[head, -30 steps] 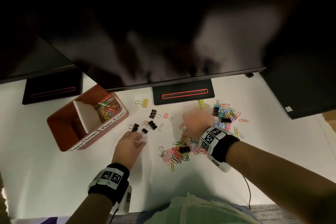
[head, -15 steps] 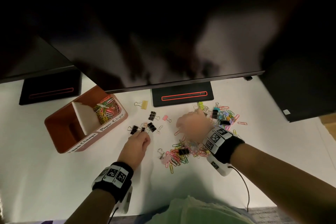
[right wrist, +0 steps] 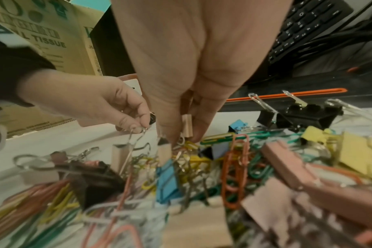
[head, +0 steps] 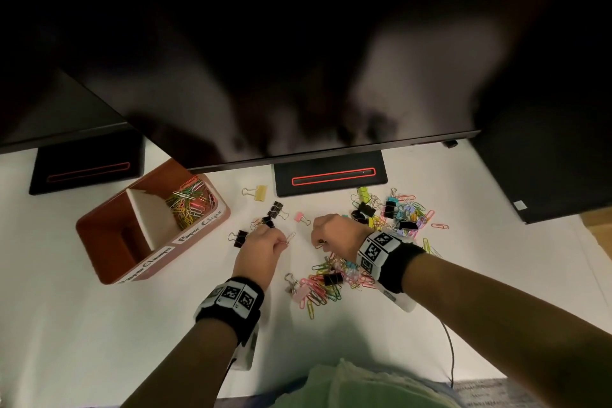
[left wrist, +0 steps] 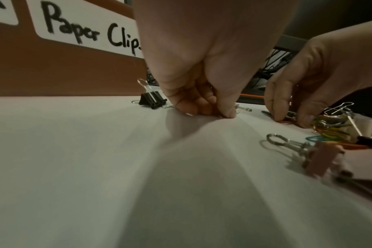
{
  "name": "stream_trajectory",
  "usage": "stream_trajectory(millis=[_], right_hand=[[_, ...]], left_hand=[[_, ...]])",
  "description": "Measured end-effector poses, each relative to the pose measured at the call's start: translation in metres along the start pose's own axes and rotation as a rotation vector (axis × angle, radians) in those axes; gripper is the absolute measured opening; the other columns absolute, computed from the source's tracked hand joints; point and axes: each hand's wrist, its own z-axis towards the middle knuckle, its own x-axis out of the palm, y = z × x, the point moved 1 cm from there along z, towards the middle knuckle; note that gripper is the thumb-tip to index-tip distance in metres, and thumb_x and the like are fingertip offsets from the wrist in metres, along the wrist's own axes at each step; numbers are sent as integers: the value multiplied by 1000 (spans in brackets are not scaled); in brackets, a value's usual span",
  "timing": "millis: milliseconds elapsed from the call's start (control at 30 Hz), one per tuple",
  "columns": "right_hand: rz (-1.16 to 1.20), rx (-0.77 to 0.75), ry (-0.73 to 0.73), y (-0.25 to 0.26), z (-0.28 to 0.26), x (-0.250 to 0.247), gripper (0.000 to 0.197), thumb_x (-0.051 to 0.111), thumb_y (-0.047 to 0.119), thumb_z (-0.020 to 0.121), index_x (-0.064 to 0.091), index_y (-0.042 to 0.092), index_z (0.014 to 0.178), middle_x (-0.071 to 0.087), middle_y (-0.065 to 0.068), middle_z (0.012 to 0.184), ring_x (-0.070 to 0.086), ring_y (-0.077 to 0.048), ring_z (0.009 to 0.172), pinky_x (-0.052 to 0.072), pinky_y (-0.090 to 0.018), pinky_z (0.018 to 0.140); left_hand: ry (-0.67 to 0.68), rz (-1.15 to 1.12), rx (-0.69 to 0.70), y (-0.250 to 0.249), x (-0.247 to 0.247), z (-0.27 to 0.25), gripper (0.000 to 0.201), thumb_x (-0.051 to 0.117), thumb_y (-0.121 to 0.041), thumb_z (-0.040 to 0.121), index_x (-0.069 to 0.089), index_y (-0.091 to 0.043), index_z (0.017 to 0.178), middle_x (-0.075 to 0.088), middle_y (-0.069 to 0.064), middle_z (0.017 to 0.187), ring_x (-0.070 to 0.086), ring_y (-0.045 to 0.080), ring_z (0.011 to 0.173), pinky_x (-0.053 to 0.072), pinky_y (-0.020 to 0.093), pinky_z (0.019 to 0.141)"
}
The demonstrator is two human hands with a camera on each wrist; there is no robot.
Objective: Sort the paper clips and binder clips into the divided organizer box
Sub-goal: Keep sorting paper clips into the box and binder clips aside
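The brown divided organizer box [head: 109,242] stands at the left; several coloured paper clips [head: 188,205] lie in its far compartment, labelled "Paper Clips" [left wrist: 91,33]. My left hand [head: 281,240] is down on the table right of the box, fingertips [left wrist: 227,114] pinching a silver paper clip [head: 290,238]. Close to its right, my right hand [head: 319,242] pinches a paper clip at the edge of the near pile of mixed clips [head: 328,285]; what exactly it holds is partly hidden. Black binder clips [head: 240,238] lie around the left hand. A pink binder clip [head: 299,217] lies between the hands.
A second pile of clips [head: 397,212] spreads behind my right wrist. A yellow binder clip [head: 260,192] lies near the monitor stand [head: 331,176]. The large dark monitor [head: 298,60] overhangs the back of the white table. A cable [head: 450,351] trails at the front right.
My left hand slid forward and right and closed its fingers on a paper clip. My right hand came left from the far pile toward the left hand.
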Motion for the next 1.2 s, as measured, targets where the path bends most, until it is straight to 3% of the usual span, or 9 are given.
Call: stream_trajectory(millis=[167, 300, 600, 733, 833, 900, 1000, 1100, 1200], right_hand=[[34, 60, 14, 1, 2, 0, 30, 53, 0, 88, 57, 12, 114, 59, -8, 115, 55, -25, 103, 51, -35, 90], [38, 110, 22, 4, 0, -2, 25, 48, 2, 91, 60, 9, 112, 57, -11, 116, 56, -27, 104, 50, -33, 87], [23, 71, 74, 5, -5, -13, 26, 55, -1, 87, 61, 8, 111, 51, -8, 122, 56, -27, 104, 46, -27, 81], [148, -5, -170, 39, -2, -47, 21, 49, 6, 91, 67, 10, 100, 59, -7, 111, 59, -25, 96, 48, -28, 81], [250, -137, -384, 86, 19, -86, 17, 56, 9, 88, 70, 11, 97, 62, -9, 106, 61, -25, 95, 49, -35, 88], [329, -197, -476, 119, 39, -108, 15, 61, 10, 86, 70, 11, 98, 64, -11, 105, 61, -24, 96, 47, -33, 91], [427, -185, -536, 156, 69, -126, 17, 66, 10, 84, 70, 12, 101, 67, -7, 107, 60, -17, 95, 44, -24, 88], [571, -135, -523, 174, 94, -126, 22, 69, 8, 81, 69, 12, 103, 69, -5, 106, 57, -9, 87, 46, -18, 81], [657, -97, -480, 177, 110, -121, 30, 71, 4, 79, 67, 9, 108, 69, -9, 107, 61, -13, 87, 48, -12, 71]], left_hand=[[39, 69, 30, 0, 2, 5, 6, 60, -9, 85, 61, -6, 81, 53, 4, 86, 50, 21, 83, 46, 31, 74], [85, 33, 37, 1, -1, -2, 7, 57, -10, 87, 56, -10, 80, 54, 1, 78, 49, 18, 76, 38, 26, 66], [-38, -208, 45, -15, -46, -21, 12, 65, -11, 84, 59, -19, 77, 63, -5, 79, 59, 8, 76, 46, 16, 66], [-233, -298, 15, -13, -99, -27, 10, 64, -11, 84, 59, -18, 78, 63, -6, 75, 58, 3, 71, 43, 10, 60], [-377, -314, -112, 10, -139, -25, 10, 65, -15, 84, 58, -18, 77, 62, -5, 69, 56, 3, 62, 44, 15, 60], [-417, -293, -198, 30, -160, -22, 9, 65, -15, 84, 58, -15, 78, 63, -1, 71, 59, 11, 65, 46, 19, 64], [-429, -306, -276, 49, -179, -17, 7, 66, -13, 84, 59, -13, 81, 61, 0, 74, 56, 9, 67, 46, 16, 62], [-379, -344, -330, 60, -182, -14, 6, 66, -13, 84, 62, -11, 87, 63, 1, 80, 56, 7, 67, 44, 8, 46], [-311, -414, -334, 68, -179, -14, 9, 67, -12, 83, 63, -13, 92, 66, 1, 88, 60, 9, 76, 50, 12, 60]])
